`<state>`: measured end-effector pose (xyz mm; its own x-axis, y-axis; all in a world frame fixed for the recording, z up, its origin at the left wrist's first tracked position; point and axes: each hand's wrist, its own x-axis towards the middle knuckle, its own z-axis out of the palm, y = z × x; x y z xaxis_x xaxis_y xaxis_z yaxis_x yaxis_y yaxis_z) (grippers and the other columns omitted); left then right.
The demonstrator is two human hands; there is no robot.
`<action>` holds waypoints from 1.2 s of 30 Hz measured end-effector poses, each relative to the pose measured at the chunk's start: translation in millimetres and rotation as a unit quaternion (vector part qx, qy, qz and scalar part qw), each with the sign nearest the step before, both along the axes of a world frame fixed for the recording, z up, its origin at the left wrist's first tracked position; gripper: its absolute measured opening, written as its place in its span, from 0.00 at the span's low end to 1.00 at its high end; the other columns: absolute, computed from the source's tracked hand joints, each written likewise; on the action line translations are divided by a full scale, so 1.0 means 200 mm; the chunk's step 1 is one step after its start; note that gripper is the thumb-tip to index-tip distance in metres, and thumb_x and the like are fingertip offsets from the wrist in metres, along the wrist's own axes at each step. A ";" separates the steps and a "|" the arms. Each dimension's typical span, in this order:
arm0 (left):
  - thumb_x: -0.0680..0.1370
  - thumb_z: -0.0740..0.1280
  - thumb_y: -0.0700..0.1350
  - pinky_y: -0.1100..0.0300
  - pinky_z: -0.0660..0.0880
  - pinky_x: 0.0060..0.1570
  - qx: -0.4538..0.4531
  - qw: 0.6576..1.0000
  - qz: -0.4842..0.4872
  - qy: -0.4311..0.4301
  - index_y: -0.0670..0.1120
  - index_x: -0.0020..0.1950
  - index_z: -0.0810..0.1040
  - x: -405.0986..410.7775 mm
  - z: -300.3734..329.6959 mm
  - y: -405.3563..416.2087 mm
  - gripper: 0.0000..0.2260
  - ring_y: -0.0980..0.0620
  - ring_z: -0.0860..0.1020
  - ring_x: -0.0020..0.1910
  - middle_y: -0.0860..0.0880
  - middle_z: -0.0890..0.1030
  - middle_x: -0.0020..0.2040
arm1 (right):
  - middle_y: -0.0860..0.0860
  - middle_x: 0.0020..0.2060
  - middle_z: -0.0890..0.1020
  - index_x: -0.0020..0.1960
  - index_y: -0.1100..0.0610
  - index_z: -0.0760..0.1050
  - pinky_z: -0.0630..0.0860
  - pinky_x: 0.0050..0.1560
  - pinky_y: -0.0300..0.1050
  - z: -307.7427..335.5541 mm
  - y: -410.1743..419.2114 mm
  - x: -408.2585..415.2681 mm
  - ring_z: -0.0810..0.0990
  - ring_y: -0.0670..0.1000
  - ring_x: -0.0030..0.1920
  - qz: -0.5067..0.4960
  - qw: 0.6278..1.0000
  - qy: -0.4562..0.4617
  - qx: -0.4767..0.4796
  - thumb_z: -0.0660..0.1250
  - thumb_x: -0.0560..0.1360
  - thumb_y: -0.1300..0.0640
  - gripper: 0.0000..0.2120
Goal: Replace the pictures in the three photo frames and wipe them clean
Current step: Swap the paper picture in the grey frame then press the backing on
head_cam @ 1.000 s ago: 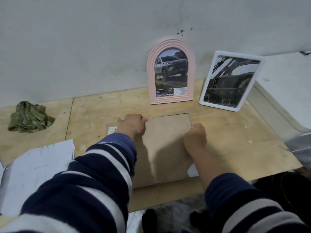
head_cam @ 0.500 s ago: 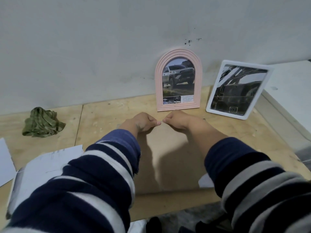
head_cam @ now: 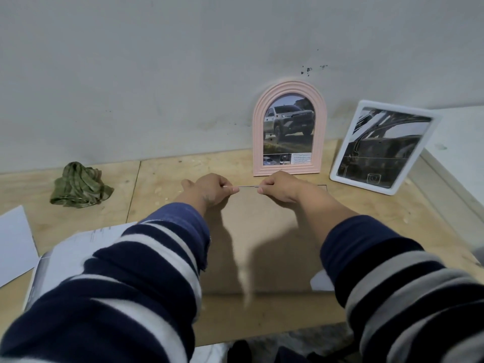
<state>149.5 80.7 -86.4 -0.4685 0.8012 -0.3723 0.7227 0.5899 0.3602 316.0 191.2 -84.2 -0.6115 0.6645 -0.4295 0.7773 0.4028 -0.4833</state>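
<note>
A third photo frame lies face down on the wooden table, its brown backing board up. My left hand and my right hand both pinch the board's far edge, fingers curled, a short gap apart. Behind them a pink arched frame with a pickup-truck picture stands against the wall. To its right a white rectangular frame with a dark car picture leans upright. A crumpled green cloth lies at the left of the table.
Loose white sheets and a printed page lie at the front left. A small white paper corner shows beside the board's near right. A pale ledge rises at the right. The table's front edge is near my body.
My hands moved from the board's left and right sides to its far edge, meeting near the middle, and now pinch that edge. The view shifted closer to the wall.
</note>
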 end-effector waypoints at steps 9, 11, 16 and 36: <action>0.78 0.68 0.50 0.60 0.70 0.45 0.092 0.974 0.108 -0.174 0.43 0.48 0.76 -0.16 -0.02 -0.16 0.10 0.47 0.74 0.44 0.47 0.76 0.40 | 0.47 0.51 0.77 0.43 0.50 0.76 0.59 0.68 0.57 0.05 -0.10 -0.19 0.72 0.52 0.56 0.011 0.999 -0.031 0.009 0.57 0.79 0.43 0.15; 0.77 0.69 0.49 0.61 0.71 0.39 0.107 0.967 0.114 -0.199 0.43 0.48 0.76 -0.13 -0.01 -0.15 0.09 0.48 0.74 0.42 0.48 0.76 0.38 | 0.50 0.47 0.75 0.38 0.51 0.72 0.66 0.65 0.55 0.05 -0.13 -0.27 0.70 0.52 0.50 0.034 0.999 -0.005 -0.014 0.58 0.79 0.45 0.15; 0.77 0.70 0.48 0.62 0.71 0.35 0.116 0.963 0.134 -0.204 0.44 0.47 0.76 -0.14 -0.01 -0.18 0.08 0.52 0.73 0.35 0.49 0.76 0.35 | 0.53 0.40 0.73 0.34 0.54 0.68 0.66 0.38 0.35 0.07 -0.18 -0.32 0.70 0.53 0.45 0.075 0.997 0.003 -0.026 0.58 0.81 0.52 0.17; 0.79 0.67 0.47 0.64 0.65 0.32 0.259 0.873 0.312 -0.271 0.45 0.41 0.78 -0.05 -0.22 -0.47 0.08 0.56 0.68 0.30 0.54 0.72 0.30 | 0.51 0.50 0.82 0.46 0.54 0.79 0.54 0.50 0.49 -0.02 -0.22 -0.38 0.76 0.55 0.55 0.009 0.996 0.032 0.080 0.56 0.81 0.51 0.14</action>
<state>139.6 -13.9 -130.1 -0.7415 0.5799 -0.3374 -0.0400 0.4638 0.8851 239.2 147.4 -89.0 -0.6463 0.7101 -0.2794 0.7394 0.4922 -0.4595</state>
